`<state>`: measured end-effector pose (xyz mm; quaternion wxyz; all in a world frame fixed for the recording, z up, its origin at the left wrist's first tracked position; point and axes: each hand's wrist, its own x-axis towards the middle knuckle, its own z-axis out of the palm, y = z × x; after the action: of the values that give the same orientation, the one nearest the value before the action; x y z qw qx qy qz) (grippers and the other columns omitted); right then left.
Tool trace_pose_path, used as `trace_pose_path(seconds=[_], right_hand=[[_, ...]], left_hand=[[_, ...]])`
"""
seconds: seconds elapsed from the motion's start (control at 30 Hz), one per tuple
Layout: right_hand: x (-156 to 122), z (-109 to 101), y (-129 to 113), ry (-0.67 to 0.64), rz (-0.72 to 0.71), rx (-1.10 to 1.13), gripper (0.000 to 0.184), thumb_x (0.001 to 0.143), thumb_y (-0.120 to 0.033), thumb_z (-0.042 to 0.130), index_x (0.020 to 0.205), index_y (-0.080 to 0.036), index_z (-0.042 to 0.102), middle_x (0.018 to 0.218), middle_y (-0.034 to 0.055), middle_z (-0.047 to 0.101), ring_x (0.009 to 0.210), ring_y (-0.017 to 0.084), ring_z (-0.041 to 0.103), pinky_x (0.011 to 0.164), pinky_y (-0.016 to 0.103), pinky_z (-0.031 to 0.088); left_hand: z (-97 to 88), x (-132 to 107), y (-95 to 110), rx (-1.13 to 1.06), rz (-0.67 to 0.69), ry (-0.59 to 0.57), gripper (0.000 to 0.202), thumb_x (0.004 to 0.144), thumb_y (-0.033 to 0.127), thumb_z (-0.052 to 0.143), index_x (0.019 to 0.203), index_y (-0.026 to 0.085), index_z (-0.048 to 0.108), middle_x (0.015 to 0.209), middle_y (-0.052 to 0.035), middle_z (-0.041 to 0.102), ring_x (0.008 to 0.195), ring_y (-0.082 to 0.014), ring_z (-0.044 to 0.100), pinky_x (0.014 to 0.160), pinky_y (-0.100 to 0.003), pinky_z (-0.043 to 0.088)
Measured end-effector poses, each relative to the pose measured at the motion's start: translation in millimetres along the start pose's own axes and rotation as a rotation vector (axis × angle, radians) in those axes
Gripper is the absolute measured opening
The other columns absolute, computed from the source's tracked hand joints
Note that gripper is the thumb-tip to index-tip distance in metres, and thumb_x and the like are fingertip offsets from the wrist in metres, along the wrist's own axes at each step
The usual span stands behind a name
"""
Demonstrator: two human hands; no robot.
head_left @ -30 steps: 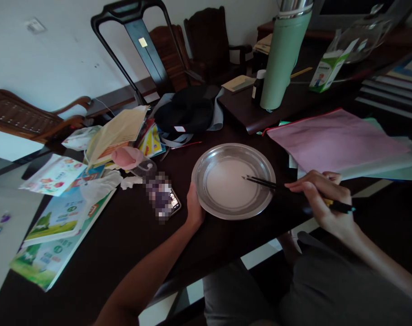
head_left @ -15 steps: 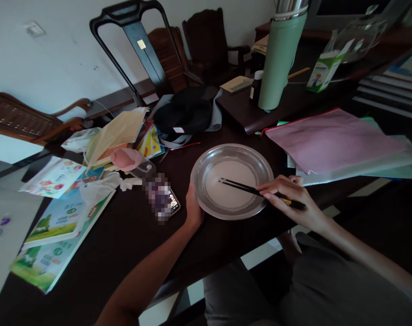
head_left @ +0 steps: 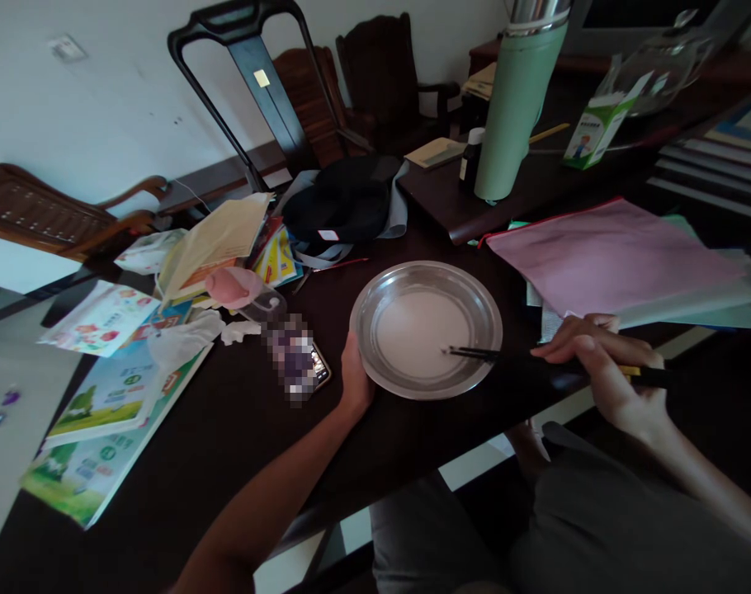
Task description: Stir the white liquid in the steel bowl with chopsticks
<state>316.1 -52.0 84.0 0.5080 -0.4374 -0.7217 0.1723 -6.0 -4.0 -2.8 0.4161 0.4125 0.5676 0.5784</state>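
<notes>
A round metal bowl [head_left: 426, 391] stands on the dark table with a pale, milky-looking liquid [head_left: 416, 334] in it. My left hand [head_left: 356, 378] is pressed against the bowl's left side, gripping its edge; most of the fingers are hidden by the bowl. Between the fingers of my right hand [head_left: 614, 363] is a pair of black chopsticks [head_left: 505, 356] with a yellowish band near the back end. The chopsticks lie nearly level across the bowl's right rim, their whitish tips over the right part of the liquid. My right hand is to the right of the bowl, apart from it.
Left of the bowl lie a phone [head_left: 304, 363], a pink-and-clear silicone item [head_left: 243, 293], tissues and booklets [head_left: 100, 404]. Behind it sits a black bag [head_left: 344, 198]. A green thermos [head_left: 519, 111] stands at the back. A pink zip folder [head_left: 604, 256] lies at right.
My right hand has moved right, drawing the chopstick tips from the middle of the bowl toward its right side. My left hand and the bowl stay in place.
</notes>
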Motion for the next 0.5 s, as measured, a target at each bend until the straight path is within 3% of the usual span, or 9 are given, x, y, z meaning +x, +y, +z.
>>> trace_pose_path(seconds=[0.27,0.37,0.5], right_hand=[[8.0,33.2,0.2,-0.272,-0.067,-0.006,0.017,0.105,-0.034,0.059,0.096,-0.028,0.072,0.099,0.0001,0.084,0.082,0.020,0.077,0.079,0.044,0.044],[7.9,42.0,6.2,-0.285,-0.093,-0.085,0.013,0.106,-0.033,0.060,0.103,-0.030,0.072,0.108,0.0004,0.084,0.090,0.022,0.077,0.083,0.045,0.040],[7.7,37.1,10.0,-0.203,-0.095,-0.203,0.012,0.105,-0.030,0.059,0.104,-0.029,0.071,0.110,0.0008,0.083,0.091,0.023,0.076,0.083,0.045,0.036]], left_hand=[[-3.0,0.1,0.5,0.068,0.021,0.003,0.049,0.095,0.069,0.056,0.099,0.024,0.075,0.102,-0.0052,0.077,0.105,-0.0259,0.069,0.100,-0.042,0.053],[-4.0,0.2,0.1,0.072,0.031,-0.004,0.049,0.094,0.069,0.057,0.098,0.024,0.075,0.103,-0.0055,0.076,0.106,-0.0264,0.069,0.100,-0.043,0.053],[-4.2,1.1,-1.6,0.070,0.028,-0.012,0.052,0.094,0.071,0.054,0.101,0.024,0.075,0.105,-0.0052,0.076,0.107,-0.0264,0.068,0.100,-0.044,0.053]])
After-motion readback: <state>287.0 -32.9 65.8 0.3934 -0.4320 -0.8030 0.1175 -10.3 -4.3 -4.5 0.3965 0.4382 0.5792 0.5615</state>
